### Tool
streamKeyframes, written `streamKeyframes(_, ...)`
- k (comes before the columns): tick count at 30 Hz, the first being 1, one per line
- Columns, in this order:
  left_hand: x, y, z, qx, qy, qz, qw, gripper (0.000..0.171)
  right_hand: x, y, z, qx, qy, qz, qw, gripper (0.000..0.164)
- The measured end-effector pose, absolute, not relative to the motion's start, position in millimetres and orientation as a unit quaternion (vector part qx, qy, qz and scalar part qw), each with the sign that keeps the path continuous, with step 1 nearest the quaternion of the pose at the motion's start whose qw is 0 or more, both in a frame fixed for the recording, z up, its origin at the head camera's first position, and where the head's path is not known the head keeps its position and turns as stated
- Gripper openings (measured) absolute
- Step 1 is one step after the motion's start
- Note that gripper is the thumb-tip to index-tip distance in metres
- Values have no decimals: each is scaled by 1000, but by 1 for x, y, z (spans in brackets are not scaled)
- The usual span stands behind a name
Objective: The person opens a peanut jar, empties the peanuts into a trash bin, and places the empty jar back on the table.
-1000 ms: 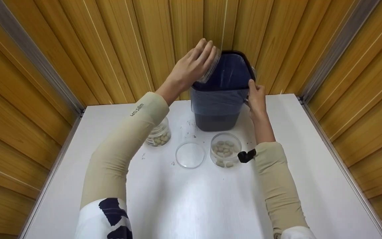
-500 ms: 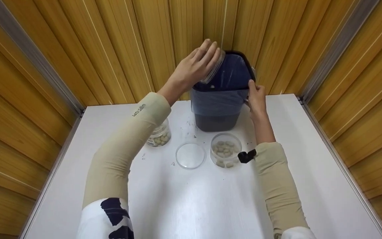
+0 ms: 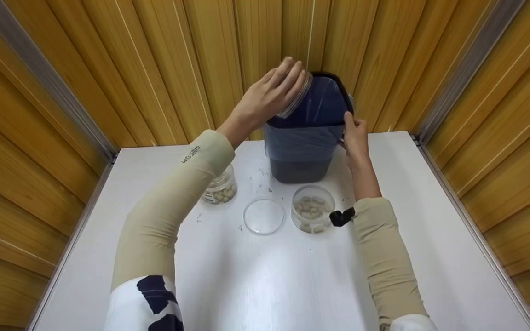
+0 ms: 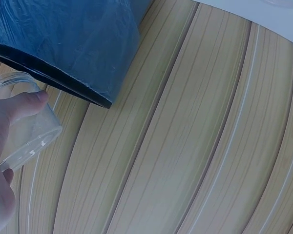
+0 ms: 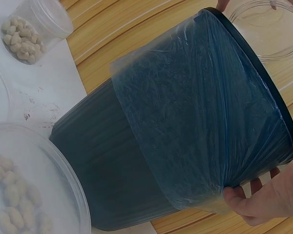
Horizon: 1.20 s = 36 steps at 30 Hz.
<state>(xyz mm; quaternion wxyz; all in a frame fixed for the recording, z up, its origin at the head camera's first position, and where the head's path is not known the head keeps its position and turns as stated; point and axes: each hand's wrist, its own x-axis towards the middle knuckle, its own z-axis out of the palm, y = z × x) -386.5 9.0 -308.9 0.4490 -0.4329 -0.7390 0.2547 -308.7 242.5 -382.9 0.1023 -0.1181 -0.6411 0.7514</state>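
Observation:
My left hand (image 3: pixel 269 96) grips a clear plastic jar (image 4: pixel 36 124) and holds it tipped over the left side of a trash bin's mouth. The jar looks empty in the right wrist view, and the hand hides much of it in the head view. The dark bin (image 3: pixel 298 158) stands upright and has a translucent blue liner (image 5: pixel 185 107) folded over its rim. My right hand (image 3: pixel 356 135) holds the bin's right rim, thumb on top and fingers below against the liner.
A clear jar of pale nut-like pieces (image 3: pixel 220 189) stands left of the bin, partly behind the left sleeve. A round container of larger pale pieces (image 3: pixel 312 209) stands in front of the bin. Between them lies a clear round lid (image 3: pixel 264 216). Dark specks dot the white table (image 3: pixel 256 276).
The left hand and jar have shifted slightly right over the bin. A small pale piece seen inside the bin's front rim half a second ago is out of sight. The right hand stays put.

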Motion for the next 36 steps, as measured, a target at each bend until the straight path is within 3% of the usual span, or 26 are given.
streamKeyframes(5,-389,7,-314,-468,-690,280,477,52,-308,242,-381,-121,-643,749,104,22)
streamKeyframes(15,-391,6,-308,-476,-664,317,482,53,-309,243,-382,-87,-645,750,122,33)
streamKeyframes(24,-392,2,-298,-460,-695,264,486,55,-310,241,-381,-106,-650,744,112,25)
streamKeyframes(29,-385,2,-296,-414,-797,196,393,70,-310,242,-382,-95,-645,751,109,27)
streamKeyframes(36,-379,4,-295,-338,-910,-66,232,98,-310,241,-381,-118,-641,753,95,23)
